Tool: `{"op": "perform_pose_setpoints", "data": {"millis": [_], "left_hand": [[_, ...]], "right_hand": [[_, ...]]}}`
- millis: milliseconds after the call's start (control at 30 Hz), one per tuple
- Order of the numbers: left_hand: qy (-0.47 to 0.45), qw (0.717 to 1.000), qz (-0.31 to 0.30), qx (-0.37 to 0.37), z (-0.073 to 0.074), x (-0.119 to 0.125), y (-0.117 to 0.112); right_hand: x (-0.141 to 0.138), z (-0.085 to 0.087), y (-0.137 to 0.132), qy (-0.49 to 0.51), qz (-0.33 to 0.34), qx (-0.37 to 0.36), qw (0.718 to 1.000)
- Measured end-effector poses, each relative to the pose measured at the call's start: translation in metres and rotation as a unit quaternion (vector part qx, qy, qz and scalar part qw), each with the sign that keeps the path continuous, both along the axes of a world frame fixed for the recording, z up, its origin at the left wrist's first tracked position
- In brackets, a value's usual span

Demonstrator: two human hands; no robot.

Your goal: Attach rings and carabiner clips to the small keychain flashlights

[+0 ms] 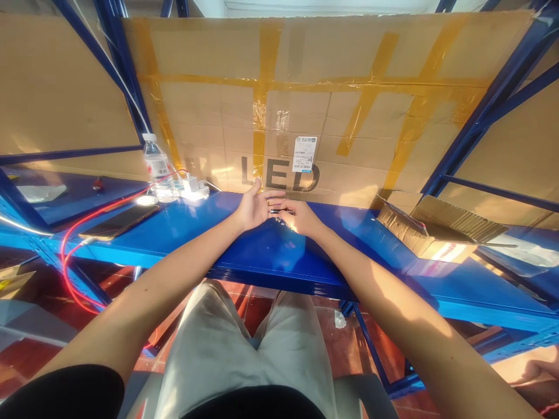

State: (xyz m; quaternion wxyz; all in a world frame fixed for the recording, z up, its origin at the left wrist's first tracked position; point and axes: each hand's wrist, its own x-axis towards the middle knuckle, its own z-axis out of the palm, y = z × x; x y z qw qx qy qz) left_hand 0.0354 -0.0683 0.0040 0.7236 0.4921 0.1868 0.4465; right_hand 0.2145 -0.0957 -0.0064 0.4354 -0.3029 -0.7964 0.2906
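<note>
Over the blue shelf tabletop point(257, 256), my two hands meet in the middle of the head view. My left hand point(254, 208) is open, palm turned inward, thumb raised and fingers stretched to the right; a ring-like band shows on one finger. Against those fingers, my right hand point(301, 216) is closed in a pinch. Between the hands is a small dark piece point(276, 212) with a shiny edge, too small to name. Tiny light-coloured bits point(279, 220) show just below it; whether they are held or lie on the tabletop I cannot tell.
A water bottle point(159, 169), white charger plugs point(193, 187) and a phone point(120, 222) with a red cable point(65, 244) sit left. An open cardboard box point(430, 233) stands right. Behind rises a large taped cardboard sheet point(209, 128) between blue posts. Part of another person point(539, 375) shows lower right.
</note>
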Motion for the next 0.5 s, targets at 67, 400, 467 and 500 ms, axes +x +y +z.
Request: {"op": "perform_pose_setpoints", "data": {"millis": [67, 400, 467, 500], "left_hand": [[0.000, 1.000, -0.001, 0.001, -0.0006, 0.0002, 0.0014], [0.006, 1.000, -0.009, 0.011, -0.0029, 0.0000, 0.0028], [0.008, 1.000, -0.008, 0.015, -0.0029, 0.0001, 0.0024], [0.010, 1.000, -0.007, 0.015, -0.0028, 0.0001, 0.0024]], "right_hand": [[-0.0007, 0.0012, -0.0020, 0.003, -0.008, 0.000, 1.000], [0.0011, 0.0053, -0.0056, -0.037, -0.094, 0.012, 0.995], [0.0011, 0.0064, -0.0066, -0.042, -0.098, 0.018, 0.994], [0.0007, 0.0072, -0.0075, -0.038, -0.094, 0.015, 0.995]]}}
